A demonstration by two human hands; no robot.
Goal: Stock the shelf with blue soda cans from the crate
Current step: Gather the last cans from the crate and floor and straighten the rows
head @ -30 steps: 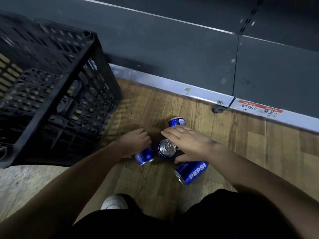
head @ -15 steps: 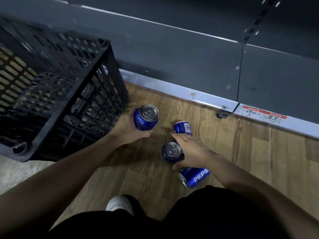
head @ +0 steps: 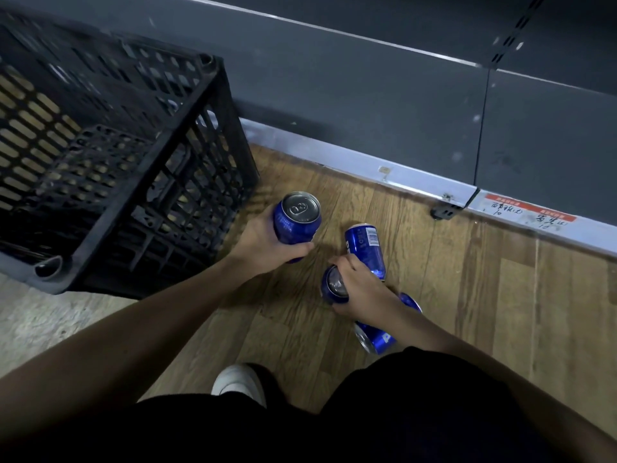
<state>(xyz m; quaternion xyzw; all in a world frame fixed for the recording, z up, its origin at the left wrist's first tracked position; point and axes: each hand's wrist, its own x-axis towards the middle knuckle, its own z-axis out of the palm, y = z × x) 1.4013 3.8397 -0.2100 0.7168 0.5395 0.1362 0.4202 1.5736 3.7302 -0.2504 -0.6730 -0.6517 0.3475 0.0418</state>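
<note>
My left hand [head: 263, 243] grips an upright blue soda can [head: 297, 218], lifted just right of the black crate [head: 140, 168]. My right hand [head: 362, 287] curls over a second blue can [head: 330, 289] standing on the wooden floor; its top is partly hidden by my fingers. A third blue can [head: 365, 250] lies on its side just beyond that hand, barcode up. A fourth blue can [head: 379, 339] lies on the floor under my right wrist. The dark grey bottom shelf [head: 384, 105] runs across the top of the view.
The shelf's pale front strip [head: 400, 182] carries a red-and-white price label [head: 531, 212] at the right. My white shoe [head: 238, 382] and dark-clothed legs fill the bottom. Grey floor lies at lower left, below the crate.
My left hand has picked a can off the floor and raised it upright near the crate. My right hand has closed from flat onto the standing can.
</note>
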